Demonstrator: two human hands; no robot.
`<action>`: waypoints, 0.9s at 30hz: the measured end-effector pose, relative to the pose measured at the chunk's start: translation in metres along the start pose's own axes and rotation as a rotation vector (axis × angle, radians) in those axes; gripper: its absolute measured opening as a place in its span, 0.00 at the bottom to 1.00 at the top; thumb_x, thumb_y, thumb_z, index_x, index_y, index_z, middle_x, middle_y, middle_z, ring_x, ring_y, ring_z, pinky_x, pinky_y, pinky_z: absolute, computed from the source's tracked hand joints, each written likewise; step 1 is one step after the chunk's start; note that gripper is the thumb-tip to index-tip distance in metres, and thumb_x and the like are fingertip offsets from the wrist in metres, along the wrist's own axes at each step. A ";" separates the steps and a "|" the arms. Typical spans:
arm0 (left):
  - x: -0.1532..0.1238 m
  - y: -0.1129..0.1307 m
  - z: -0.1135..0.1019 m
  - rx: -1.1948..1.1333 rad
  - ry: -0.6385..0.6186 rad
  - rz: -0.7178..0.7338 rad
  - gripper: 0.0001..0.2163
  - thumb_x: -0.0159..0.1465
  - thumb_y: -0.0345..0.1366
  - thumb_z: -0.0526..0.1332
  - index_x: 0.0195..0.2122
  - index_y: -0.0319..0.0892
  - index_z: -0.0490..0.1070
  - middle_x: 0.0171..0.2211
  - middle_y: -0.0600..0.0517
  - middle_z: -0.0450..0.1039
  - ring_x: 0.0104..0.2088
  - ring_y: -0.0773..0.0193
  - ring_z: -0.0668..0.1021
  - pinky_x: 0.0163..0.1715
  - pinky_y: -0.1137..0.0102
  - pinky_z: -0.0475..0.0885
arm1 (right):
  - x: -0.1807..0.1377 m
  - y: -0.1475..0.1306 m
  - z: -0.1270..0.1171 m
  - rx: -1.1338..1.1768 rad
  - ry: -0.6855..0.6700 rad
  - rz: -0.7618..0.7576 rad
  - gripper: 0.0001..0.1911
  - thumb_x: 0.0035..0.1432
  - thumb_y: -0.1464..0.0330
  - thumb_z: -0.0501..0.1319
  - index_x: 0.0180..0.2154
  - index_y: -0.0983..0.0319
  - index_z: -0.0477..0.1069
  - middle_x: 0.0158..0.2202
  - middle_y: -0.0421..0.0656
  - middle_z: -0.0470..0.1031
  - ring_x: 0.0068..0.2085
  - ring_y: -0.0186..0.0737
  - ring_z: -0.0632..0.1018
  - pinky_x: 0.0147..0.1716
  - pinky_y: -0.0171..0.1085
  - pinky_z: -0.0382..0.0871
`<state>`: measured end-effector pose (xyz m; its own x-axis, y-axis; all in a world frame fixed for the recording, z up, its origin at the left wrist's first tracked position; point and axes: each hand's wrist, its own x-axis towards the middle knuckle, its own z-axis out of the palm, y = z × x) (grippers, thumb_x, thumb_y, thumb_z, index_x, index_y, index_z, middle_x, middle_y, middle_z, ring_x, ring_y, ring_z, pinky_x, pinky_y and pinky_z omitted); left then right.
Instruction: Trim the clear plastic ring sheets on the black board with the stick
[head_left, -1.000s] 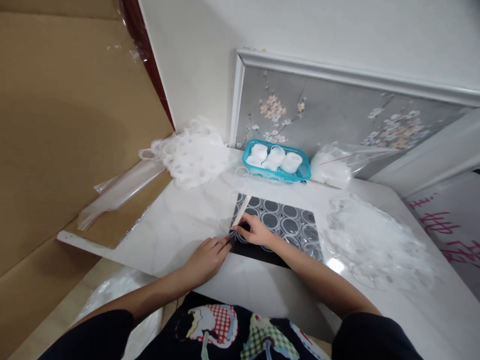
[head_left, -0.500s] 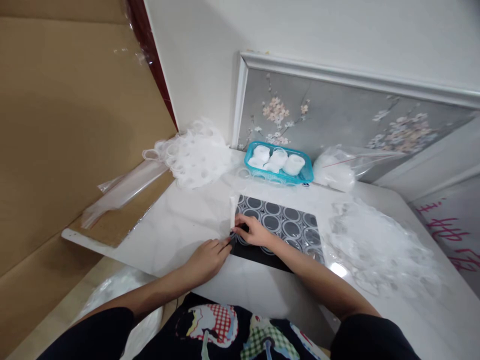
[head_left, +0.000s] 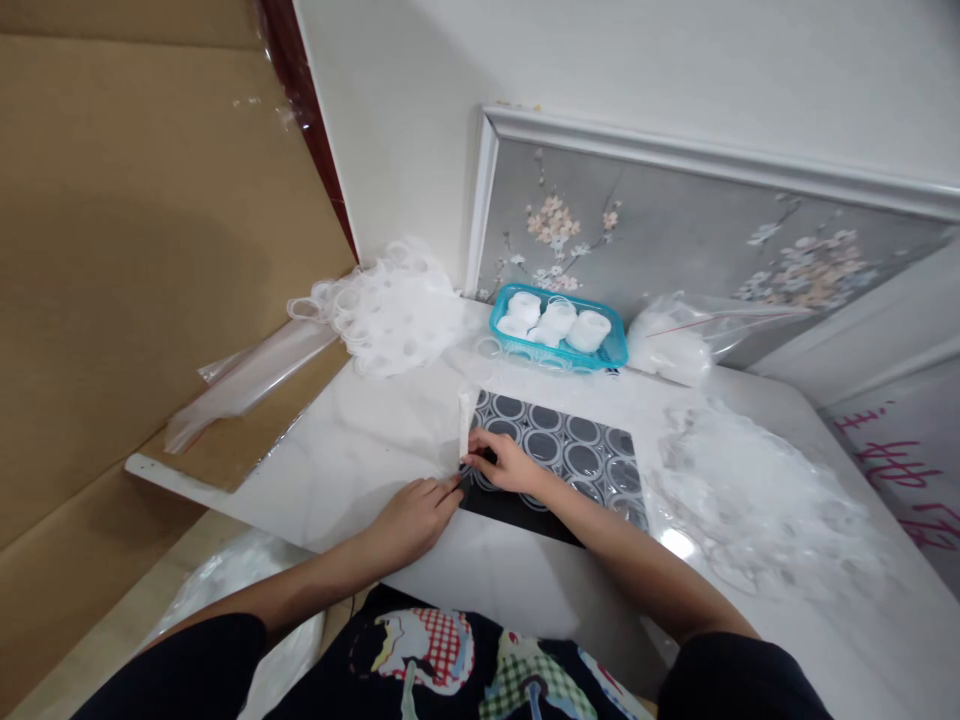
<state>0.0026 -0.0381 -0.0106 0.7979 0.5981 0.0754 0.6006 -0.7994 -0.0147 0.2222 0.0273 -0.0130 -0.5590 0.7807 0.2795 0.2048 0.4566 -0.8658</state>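
Note:
A black mat point(head_left: 540, 517) lies on the table in front of me, covered by a clear sheet of round rings point(head_left: 542, 446). My right hand point(head_left: 504, 462) is over the mat's left side, thumb and fingertips pinched together at the edge. What is between them is too small to make out. My left hand point(head_left: 421, 512) rests on the table, its fingers stretched towards the mat's lower left corner and the fingertips touching there. Along the mat's upper left edge stands a narrow white strip point(head_left: 464, 420).
Behind the mat is a blue basket point(head_left: 559, 360) with white rolls point(head_left: 589, 330). A plastic bag point(head_left: 671, 345) sits beside it. White ring-hole sheets point(head_left: 397, 310) are heaped at the left, clear ones point(head_left: 757, 500) at the right. A framed flower picture point(head_left: 675, 210) leans behind.
Both hands stay in almost the same place at the mat's left edge. The view has shifted very slightly.

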 end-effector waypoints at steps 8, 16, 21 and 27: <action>0.002 0.001 0.001 -0.040 0.033 -0.040 0.15 0.68 0.26 0.53 0.53 0.39 0.71 0.53 0.43 0.76 0.46 0.56 0.79 0.44 0.64 0.75 | 0.001 -0.001 0.000 -0.085 -0.004 -0.039 0.01 0.61 0.69 0.60 0.36 0.59 0.70 0.32 0.41 0.75 0.32 0.38 0.76 0.35 0.37 0.73; 0.007 -0.001 -0.010 -0.222 -0.001 -0.093 0.12 0.71 0.31 0.53 0.52 0.40 0.72 0.53 0.45 0.76 0.47 0.56 0.80 0.47 0.63 0.75 | -0.010 -0.003 0.001 -0.498 -0.045 -0.316 0.07 0.63 0.74 0.57 0.37 0.60 0.73 0.38 0.48 0.80 0.52 0.47 0.76 0.56 0.51 0.67; 0.010 -0.002 -0.020 -0.363 -0.156 -0.211 0.12 0.70 0.31 0.55 0.52 0.39 0.73 0.49 0.46 0.79 0.47 0.55 0.80 0.48 0.62 0.75 | 0.000 0.009 -0.010 -0.736 -0.003 -0.540 0.15 0.60 0.79 0.55 0.38 0.56 0.74 0.35 0.40 0.81 0.49 0.44 0.76 0.62 0.53 0.59; 0.013 -0.003 -0.026 -0.394 -0.204 -0.236 0.12 0.70 0.35 0.57 0.52 0.45 0.72 0.58 0.51 0.73 0.50 0.57 0.79 0.49 0.64 0.74 | 0.053 0.019 -0.070 -0.621 0.781 -0.087 0.13 0.68 0.70 0.51 0.42 0.60 0.75 0.41 0.51 0.77 0.49 0.51 0.75 0.53 0.55 0.66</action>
<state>0.0095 -0.0294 0.0168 0.6598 0.7330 -0.1654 0.7324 -0.5780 0.3599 0.2524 0.1073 0.0140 0.0471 0.6935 0.7189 0.6965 0.4931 -0.5213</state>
